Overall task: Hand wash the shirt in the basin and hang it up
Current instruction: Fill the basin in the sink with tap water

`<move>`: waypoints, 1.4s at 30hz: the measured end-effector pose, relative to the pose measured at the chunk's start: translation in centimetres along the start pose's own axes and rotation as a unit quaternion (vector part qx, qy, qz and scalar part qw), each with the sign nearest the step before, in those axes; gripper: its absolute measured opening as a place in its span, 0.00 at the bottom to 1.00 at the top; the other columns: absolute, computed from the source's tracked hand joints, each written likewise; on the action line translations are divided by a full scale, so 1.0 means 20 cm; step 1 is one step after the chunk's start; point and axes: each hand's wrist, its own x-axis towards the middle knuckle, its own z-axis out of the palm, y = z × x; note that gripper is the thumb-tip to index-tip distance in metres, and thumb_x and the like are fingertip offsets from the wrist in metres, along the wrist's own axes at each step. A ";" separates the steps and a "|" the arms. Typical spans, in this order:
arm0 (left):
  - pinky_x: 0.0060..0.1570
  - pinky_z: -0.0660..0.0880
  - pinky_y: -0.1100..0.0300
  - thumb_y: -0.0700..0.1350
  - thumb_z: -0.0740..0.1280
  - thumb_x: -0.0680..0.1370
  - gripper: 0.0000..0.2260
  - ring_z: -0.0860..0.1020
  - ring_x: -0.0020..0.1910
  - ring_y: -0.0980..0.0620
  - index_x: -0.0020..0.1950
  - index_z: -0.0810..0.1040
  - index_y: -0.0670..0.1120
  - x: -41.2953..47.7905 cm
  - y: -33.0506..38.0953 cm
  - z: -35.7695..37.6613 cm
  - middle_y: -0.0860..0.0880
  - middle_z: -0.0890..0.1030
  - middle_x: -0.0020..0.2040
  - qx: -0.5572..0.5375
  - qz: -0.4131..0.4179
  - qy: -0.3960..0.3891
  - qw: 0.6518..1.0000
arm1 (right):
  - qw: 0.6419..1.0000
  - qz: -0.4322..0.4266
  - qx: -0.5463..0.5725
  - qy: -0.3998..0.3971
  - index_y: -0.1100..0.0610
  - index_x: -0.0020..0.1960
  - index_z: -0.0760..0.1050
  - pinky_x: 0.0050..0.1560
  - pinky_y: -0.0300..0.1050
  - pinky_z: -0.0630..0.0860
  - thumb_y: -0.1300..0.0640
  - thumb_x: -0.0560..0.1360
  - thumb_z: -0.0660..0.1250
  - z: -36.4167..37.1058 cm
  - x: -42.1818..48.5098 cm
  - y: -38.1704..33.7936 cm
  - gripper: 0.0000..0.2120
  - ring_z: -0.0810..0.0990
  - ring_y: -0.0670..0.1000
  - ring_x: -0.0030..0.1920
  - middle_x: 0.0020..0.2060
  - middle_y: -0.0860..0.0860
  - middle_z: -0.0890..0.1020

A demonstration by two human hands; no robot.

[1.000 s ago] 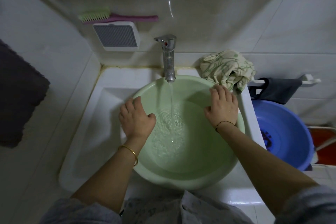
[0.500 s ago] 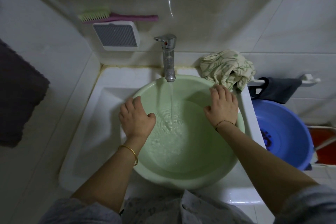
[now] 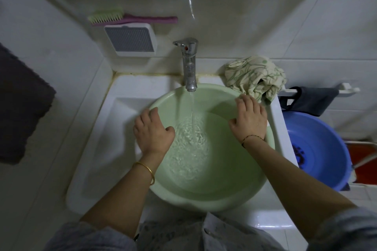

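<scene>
Status: filling stage. The white sink (image 3: 98,138) across the centre of the frame holds the green basin (image 3: 204,195), which is partly filled. The shirt (image 3: 255,77) lies bunched and dry-looking on the sink's upper right corner, outside the basin. The tap (image 3: 189,63) at centre top runs a thin stream into the water. Soaking, washing, wringing and hanging all remain.

Hand pose: the left hand (image 3: 152,134) grips the basin's left rim, fingers bent over the edge and thumb inside the wall. The right hand (image 3: 250,120) rests on the right rim, fingers together and fairly straight, thumb spread inward. Its fingertips lie just beside the shirt; contact cannot be confirmed.
</scene>
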 end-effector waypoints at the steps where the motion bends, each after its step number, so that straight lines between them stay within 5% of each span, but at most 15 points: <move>1: 0.56 0.69 0.46 0.44 0.70 0.62 0.30 0.70 0.57 0.37 0.64 0.72 0.41 0.00 0.00 0.00 0.40 0.74 0.61 0.001 -0.001 -0.003 1.000 | 1.000 0.000 0.001 0.004 0.60 0.67 0.69 0.68 0.57 0.62 0.56 0.66 0.68 0.00 0.00 0.00 0.30 0.66 0.59 0.70 0.68 0.57 0.71; 42: 0.56 0.69 0.47 0.44 0.71 0.61 0.31 0.71 0.57 0.37 0.63 0.73 0.41 0.00 0.00 0.01 0.40 0.74 0.61 0.004 0.000 0.007 1.000 | 1.000 0.001 0.002 -0.001 0.60 0.67 0.69 0.69 0.56 0.59 0.57 0.66 0.68 -0.01 0.00 -0.01 0.30 0.65 0.58 0.70 0.68 0.56 0.70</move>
